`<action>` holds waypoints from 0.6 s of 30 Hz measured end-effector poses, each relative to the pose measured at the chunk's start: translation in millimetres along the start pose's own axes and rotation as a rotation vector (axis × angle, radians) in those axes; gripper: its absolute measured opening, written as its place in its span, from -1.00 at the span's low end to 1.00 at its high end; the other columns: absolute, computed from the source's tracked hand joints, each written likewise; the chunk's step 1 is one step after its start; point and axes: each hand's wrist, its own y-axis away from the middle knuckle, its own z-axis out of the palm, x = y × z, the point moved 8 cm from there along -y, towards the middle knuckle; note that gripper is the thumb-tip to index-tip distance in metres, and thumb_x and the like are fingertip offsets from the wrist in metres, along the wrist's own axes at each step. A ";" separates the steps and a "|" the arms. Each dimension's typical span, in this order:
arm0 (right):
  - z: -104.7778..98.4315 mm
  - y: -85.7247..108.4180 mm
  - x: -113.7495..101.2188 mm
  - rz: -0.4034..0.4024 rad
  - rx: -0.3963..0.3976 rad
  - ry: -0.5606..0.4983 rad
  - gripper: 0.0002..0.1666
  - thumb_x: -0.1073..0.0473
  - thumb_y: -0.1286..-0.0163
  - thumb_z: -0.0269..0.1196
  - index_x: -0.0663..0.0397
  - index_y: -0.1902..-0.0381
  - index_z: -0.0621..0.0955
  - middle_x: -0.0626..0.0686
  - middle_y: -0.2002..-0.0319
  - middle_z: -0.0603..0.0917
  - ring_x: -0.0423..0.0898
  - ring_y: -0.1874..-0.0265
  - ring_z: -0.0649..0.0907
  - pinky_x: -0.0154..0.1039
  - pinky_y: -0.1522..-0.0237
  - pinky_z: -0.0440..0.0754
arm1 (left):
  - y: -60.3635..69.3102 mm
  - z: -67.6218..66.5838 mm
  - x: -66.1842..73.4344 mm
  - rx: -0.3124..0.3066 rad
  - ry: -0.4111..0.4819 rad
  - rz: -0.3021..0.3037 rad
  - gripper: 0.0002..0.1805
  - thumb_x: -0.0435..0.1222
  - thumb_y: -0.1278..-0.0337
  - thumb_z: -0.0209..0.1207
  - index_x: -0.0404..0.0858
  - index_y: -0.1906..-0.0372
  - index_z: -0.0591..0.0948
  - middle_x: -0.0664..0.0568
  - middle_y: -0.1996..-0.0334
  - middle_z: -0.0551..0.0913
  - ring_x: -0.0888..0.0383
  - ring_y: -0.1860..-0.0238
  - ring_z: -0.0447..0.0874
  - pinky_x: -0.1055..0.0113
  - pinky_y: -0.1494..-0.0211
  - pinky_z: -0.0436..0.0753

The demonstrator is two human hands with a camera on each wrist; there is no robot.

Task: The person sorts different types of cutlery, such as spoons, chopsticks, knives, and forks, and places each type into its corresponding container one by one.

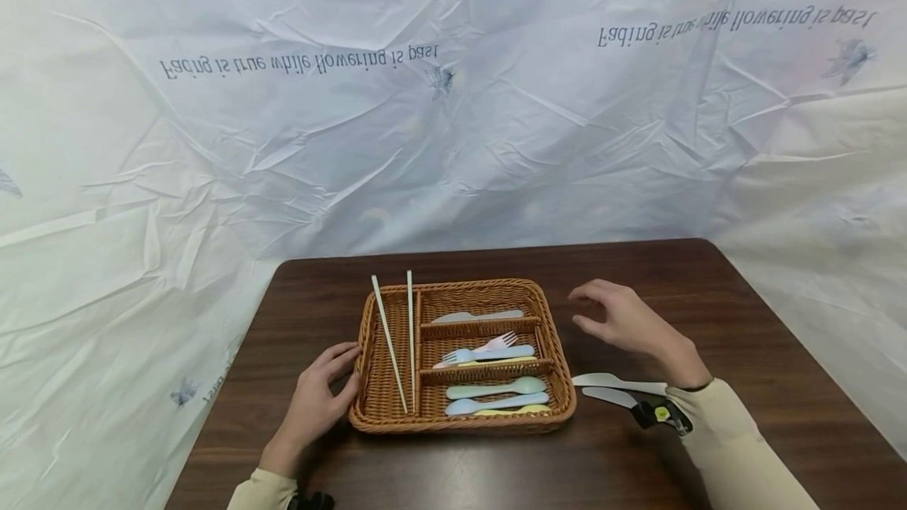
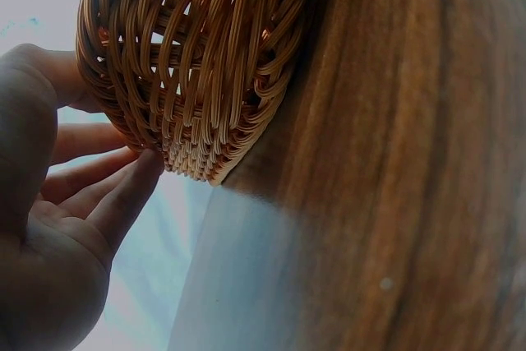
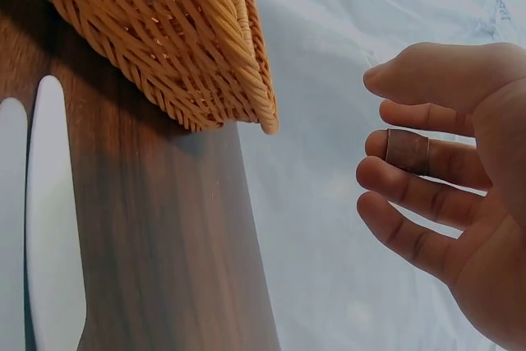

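A brown wicker basket (image 1: 464,428) sits on the table, split into compartments. My left hand (image 1: 320,396) touches its left wall with its fingertips; in the left wrist view the fingers (image 2: 123,195) lie fairly straight against the weave. To the right of the basket, my right hand (image 1: 616,317) hovers apart from it, fingers loosely bent and holding nothing. Two pale chopsticks (image 1: 390,345) lean in the left compartment. A pale knife (image 1: 478,315) lies in the back right compartment, several forks (image 1: 489,353) in the middle one, and several spoons (image 1: 496,389) in the front one.
Two pale table knives (image 1: 615,381) lie on the dark wooden table (image 1: 453,471) right of the basket, partly under my right forearm. A black wrist strap (image 1: 660,415) is on that arm. A white printed sheet (image 1: 425,140) hangs behind the table.
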 end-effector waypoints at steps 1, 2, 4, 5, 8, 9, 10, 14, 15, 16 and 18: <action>-0.1 1.1 0.6 0.004 0.001 0.006 -0.64 0.15 -0.22 0.39 0.07 0.02 0.64 0.04 0.11 0.67 -0.03 0.19 0.68 -0.02 0.20 0.72 | -0.2 -0.1 0.1 0.000 0.000 0.000 -0.57 -0.42 -0.16 0.24 -0.30 -0.17 0.60 -0.05 -0.14 0.54 -0.01 -0.10 0.63 0.19 0.00 0.75; -0.4 2.4 1.1 0.008 0.002 0.012 -0.64 0.15 -0.22 0.39 0.06 0.02 0.64 0.03 0.11 0.67 -0.05 0.20 0.67 -0.04 0.21 0.72 | -0.4 -0.2 0.4 0.000 0.001 0.001 -0.57 -0.42 -0.16 0.24 -0.30 -0.17 0.60 -0.06 -0.14 0.54 -0.01 -0.11 0.63 0.18 0.00 0.74; -0.2 5.4 1.8 0.012 0.000 0.019 -0.64 0.15 -0.22 0.39 0.06 0.02 0.64 0.03 0.11 0.67 -0.07 0.20 0.67 -0.05 0.21 0.72 | -0.2 0.0 0.5 0.001 0.001 0.001 -0.57 -0.42 -0.16 0.24 -0.31 -0.17 0.60 -0.07 -0.14 0.54 -0.02 -0.11 0.62 0.18 -0.01 0.74; 0.0 7.3 2.1 0.015 -0.001 0.020 -0.64 0.16 -0.22 0.39 0.07 0.02 0.64 0.03 0.10 0.67 -0.07 0.20 0.67 -0.05 0.22 0.72 | 0.1 0.1 0.5 0.003 -0.001 0.004 -0.57 -0.42 -0.15 0.24 -0.31 -0.17 0.60 -0.08 -0.14 0.55 -0.02 -0.11 0.62 0.18 -0.01 0.74; 0.4 14.8 4.8 0.031 -0.004 0.017 -0.64 0.16 -0.21 0.40 0.06 0.02 0.64 0.04 0.09 0.67 -0.07 0.21 0.67 -0.05 0.24 0.72 | 0.9 0.6 0.6 0.004 -0.005 0.012 -0.57 -0.43 -0.15 0.24 -0.32 -0.17 0.60 -0.09 -0.14 0.54 -0.02 -0.11 0.62 0.18 -0.01 0.74; 0.8 17.7 6.1 0.038 -0.007 0.018 -0.64 0.17 -0.21 0.40 0.06 0.02 0.64 0.04 0.09 0.67 -0.06 0.22 0.67 -0.06 0.25 0.72 | 1.1 0.6 0.6 0.006 -0.007 0.016 -0.57 -0.43 -0.15 0.24 -0.32 -0.17 0.60 -0.09 -0.14 0.55 -0.02 -0.11 0.62 0.18 -0.01 0.74; 1.4 20.5 7.6 0.045 -0.011 0.024 -0.64 0.16 -0.22 0.40 0.05 0.01 0.64 0.04 0.08 0.67 -0.07 0.21 0.66 -0.07 0.26 0.72 | 1.2 0.5 0.8 0.009 -0.010 0.020 -0.57 -0.43 -0.15 0.25 -0.32 -0.16 0.60 -0.09 -0.14 0.55 -0.02 -0.10 0.63 0.18 0.00 0.75; 3.6 31.4 13.5 0.072 -0.020 0.029 -0.65 0.16 -0.23 0.39 0.02 0.01 0.64 0.03 0.09 0.68 -0.08 0.26 0.65 -0.12 0.32 0.68 | 1.0 -0.6 1.8 0.019 -0.012 0.037 -0.57 -0.44 -0.13 0.25 -0.32 -0.16 0.60 -0.09 -0.13 0.55 -0.03 -0.08 0.64 0.15 0.01 0.75; 4.4 33.6 14.8 0.075 -0.020 0.029 -0.65 0.16 -0.23 0.39 0.02 0.01 0.64 0.03 0.09 0.68 -0.09 0.28 0.64 -0.15 0.34 0.67 | 0.8 -0.8 1.8 0.018 -0.012 0.036 -0.57 -0.44 -0.14 0.25 -0.32 -0.16 0.60 -0.09 -0.13 0.55 -0.03 -0.09 0.63 0.15 0.01 0.75; 5.2 35.7 15.8 0.078 -0.020 0.022 -0.65 0.17 -0.22 0.39 0.02 0.01 0.64 0.03 0.09 0.68 -0.09 0.28 0.64 -0.16 0.34 0.67 | 0.6 -0.8 1.7 0.017 -0.013 0.035 -0.57 -0.44 -0.14 0.25 -0.32 -0.16 0.60 -0.08 -0.14 0.55 -0.03 -0.09 0.63 0.15 0.01 0.74; 7.0 39.8 17.3 0.080 -0.016 0.011 -0.64 0.19 -0.21 0.40 0.02 0.02 0.64 0.03 0.10 0.67 -0.10 0.30 0.64 -0.19 0.36 0.68 | 0.2 -0.8 1.0 0.012 -0.011 0.025 -0.57 -0.43 -0.15 0.24 -0.31 -0.17 0.60 -0.07 -0.14 0.54 -0.03 -0.10 0.62 0.15 0.00 0.74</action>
